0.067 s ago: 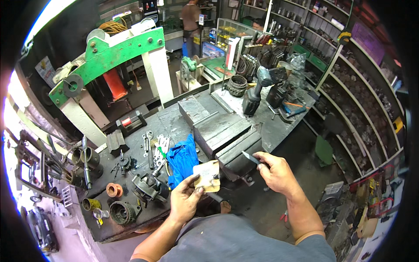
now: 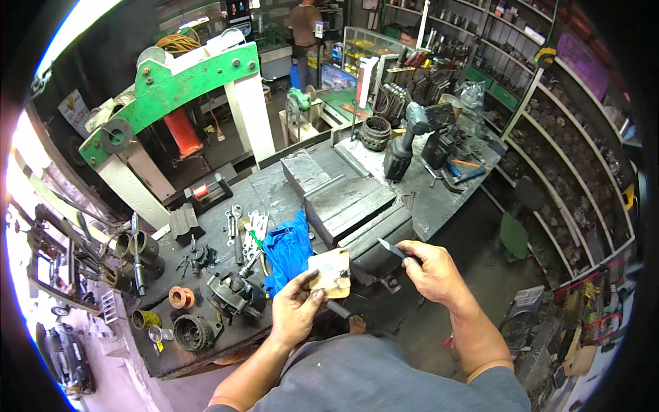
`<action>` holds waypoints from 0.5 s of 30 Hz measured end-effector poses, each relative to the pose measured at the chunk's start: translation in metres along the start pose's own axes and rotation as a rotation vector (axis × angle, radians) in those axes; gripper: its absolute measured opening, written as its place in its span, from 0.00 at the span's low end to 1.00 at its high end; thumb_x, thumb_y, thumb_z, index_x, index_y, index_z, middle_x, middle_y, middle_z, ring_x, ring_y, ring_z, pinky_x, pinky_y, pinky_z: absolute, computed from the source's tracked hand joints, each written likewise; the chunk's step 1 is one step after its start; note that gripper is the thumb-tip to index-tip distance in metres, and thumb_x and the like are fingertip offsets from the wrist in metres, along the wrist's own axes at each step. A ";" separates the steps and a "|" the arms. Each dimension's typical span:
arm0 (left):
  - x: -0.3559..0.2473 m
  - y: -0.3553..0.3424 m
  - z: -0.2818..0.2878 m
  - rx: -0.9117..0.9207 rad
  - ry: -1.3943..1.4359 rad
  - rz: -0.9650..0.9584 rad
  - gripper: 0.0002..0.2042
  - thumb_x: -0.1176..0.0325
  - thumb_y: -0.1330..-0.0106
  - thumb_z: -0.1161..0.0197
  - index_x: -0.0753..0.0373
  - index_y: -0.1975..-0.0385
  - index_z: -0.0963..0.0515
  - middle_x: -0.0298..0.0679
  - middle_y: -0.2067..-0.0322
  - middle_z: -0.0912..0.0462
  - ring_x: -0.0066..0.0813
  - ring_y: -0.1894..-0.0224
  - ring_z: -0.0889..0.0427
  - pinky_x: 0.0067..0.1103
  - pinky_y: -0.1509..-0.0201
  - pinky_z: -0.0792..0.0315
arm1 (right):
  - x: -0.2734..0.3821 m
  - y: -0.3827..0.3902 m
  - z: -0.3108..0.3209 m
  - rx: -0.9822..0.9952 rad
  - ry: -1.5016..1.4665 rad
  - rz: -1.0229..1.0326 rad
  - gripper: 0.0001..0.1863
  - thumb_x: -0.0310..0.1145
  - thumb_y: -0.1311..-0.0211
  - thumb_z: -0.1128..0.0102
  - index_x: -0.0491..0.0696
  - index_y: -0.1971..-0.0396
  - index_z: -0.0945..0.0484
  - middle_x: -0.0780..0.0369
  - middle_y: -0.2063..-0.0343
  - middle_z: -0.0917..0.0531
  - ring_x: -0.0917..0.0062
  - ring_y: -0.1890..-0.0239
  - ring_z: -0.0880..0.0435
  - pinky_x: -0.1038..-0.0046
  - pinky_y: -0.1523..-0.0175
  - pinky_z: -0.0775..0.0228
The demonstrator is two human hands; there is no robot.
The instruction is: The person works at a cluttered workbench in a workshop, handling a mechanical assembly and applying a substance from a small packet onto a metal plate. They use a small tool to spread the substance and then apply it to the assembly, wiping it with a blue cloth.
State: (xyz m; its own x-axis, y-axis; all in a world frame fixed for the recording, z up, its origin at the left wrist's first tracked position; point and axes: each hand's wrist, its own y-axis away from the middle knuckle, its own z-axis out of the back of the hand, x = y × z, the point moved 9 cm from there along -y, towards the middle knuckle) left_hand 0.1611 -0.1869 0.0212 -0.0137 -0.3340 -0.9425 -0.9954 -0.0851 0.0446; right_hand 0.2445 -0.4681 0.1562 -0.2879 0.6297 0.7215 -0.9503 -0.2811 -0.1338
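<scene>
Between thumb and fingers of my left hand point(image 2: 295, 309) is a flat, squarish cream-coloured piece point(image 2: 329, 273) with dark smudges; its exact kind is unclear. My right hand point(image 2: 436, 275) grips a knife point(image 2: 392, 248), its pale blade pointing up and to the left. Both hands are raised near the bench's front edge, apart from each other. Just beyond them sits a large steel bench vise point(image 2: 357, 213). A crumpled blue cloth point(image 2: 287, 247) lies left of the vise, behind my left hand.
Wrenches point(image 2: 255, 226), a metal housing point(image 2: 233, 292), a toothed ring part point(image 2: 193, 332) and a copper-coloured spool point(image 2: 181, 297) lie on the left bench. A cordless impact wrench point(image 2: 406, 141) stands at the back right. Beyond are a green-and-white press frame point(image 2: 185, 89), shelves point(image 2: 576, 172) and another person point(image 2: 304, 34).
The cream piece and my left hand have shifted slightly right and up. The knife tip has moved slightly left. The head view has shifted a little.
</scene>
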 end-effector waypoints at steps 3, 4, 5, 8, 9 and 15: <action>0.007 -0.035 -0.025 -0.024 -0.134 0.000 0.22 0.78 0.17 0.33 0.76 0.27 0.25 0.45 0.45 0.09 0.23 0.49 0.10 0.22 0.43 0.15 | -0.017 -0.018 -0.005 0.025 0.024 0.086 0.14 0.21 0.29 0.34 0.41 0.47 0.10 0.51 0.59 0.07 0.61 0.60 0.05 0.66 0.51 0.15; 0.009 -0.044 -0.029 -0.043 -0.188 -0.004 0.22 0.79 0.18 0.33 0.76 0.27 0.24 0.44 0.46 0.09 0.23 0.50 0.10 0.22 0.43 0.15 | -0.016 -0.022 -0.003 0.024 0.022 0.167 0.14 0.21 0.30 0.33 0.41 0.47 0.09 0.51 0.59 0.07 0.60 0.59 0.05 0.65 0.51 0.15; 0.012 -0.051 -0.031 -0.064 -0.227 0.000 0.21 0.79 0.18 0.32 0.76 0.28 0.23 0.44 0.47 0.09 0.22 0.51 0.10 0.22 0.43 0.15 | -0.018 -0.025 -0.002 0.040 0.035 0.200 0.14 0.21 0.30 0.33 0.41 0.48 0.09 0.51 0.59 0.07 0.58 0.59 0.05 0.63 0.51 0.15; 0.017 -0.060 -0.034 -0.136 -0.215 0.005 0.19 0.79 0.20 0.30 0.76 0.32 0.20 0.42 0.51 0.08 0.20 0.53 0.11 0.19 0.46 0.16 | -0.018 -0.030 0.000 0.079 0.101 0.313 0.12 0.21 0.31 0.31 0.42 0.50 0.10 0.51 0.60 0.07 0.54 0.57 0.06 0.59 0.50 0.15; 0.018 -0.062 -0.035 -0.145 -0.224 0.001 0.19 0.79 0.20 0.29 0.75 0.33 0.19 0.41 0.51 0.07 0.20 0.54 0.11 0.19 0.47 0.17 | -0.017 -0.031 0.000 0.085 0.134 0.348 0.11 0.21 0.32 0.30 0.42 0.51 0.10 0.51 0.60 0.08 0.53 0.57 0.07 0.57 0.50 0.15; 0.016 -0.075 -0.045 -0.089 -0.293 0.016 0.16 0.80 0.22 0.30 0.75 0.38 0.17 0.42 0.50 0.07 0.22 0.51 0.10 0.22 0.42 0.16 | -0.002 -0.032 -0.003 0.055 0.272 0.490 0.07 0.25 0.29 0.33 0.45 0.54 0.15 0.55 0.64 0.10 0.53 0.60 0.09 0.54 0.52 0.17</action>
State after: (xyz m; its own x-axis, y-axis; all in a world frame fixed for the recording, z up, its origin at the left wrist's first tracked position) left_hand 0.2399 -0.2284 0.0178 -0.0689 -0.0519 -0.9963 -0.9828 -0.1682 0.0767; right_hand 0.2752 -0.4585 0.1567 -0.7214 0.5778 0.3818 -0.6921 -0.6207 -0.3684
